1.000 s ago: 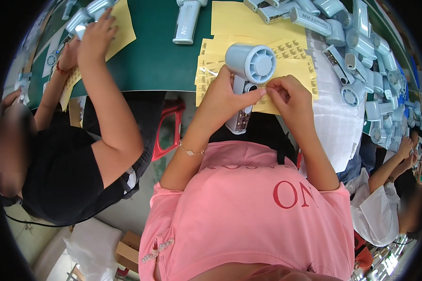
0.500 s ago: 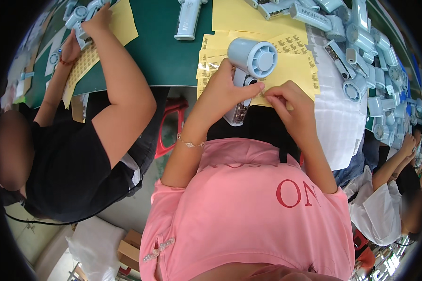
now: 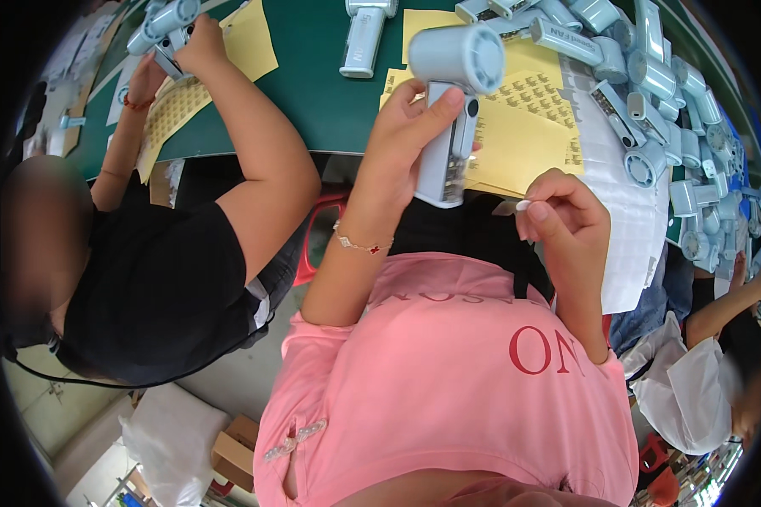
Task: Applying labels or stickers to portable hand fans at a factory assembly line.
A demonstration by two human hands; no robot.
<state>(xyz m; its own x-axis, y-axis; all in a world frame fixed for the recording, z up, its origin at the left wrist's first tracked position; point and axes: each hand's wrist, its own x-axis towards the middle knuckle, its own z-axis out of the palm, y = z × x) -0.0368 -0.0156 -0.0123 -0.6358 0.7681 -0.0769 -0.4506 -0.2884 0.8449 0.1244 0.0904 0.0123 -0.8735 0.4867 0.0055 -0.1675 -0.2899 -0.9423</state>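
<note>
- From the head view, I see the left hand (image 3: 406, 135) wrapped around a pale blue handheld fan (image 3: 436, 165), fan end uppermost, over the table's near edge.
- The right hand (image 3: 569, 215) is apart from it, fingers curled, pinching a pale scrap (image 3: 522, 205) too small to identify.
- Yellow sheets (image 3: 528, 148) lie just beyond; more fans (image 3: 651, 80) heap rightward.
</note>
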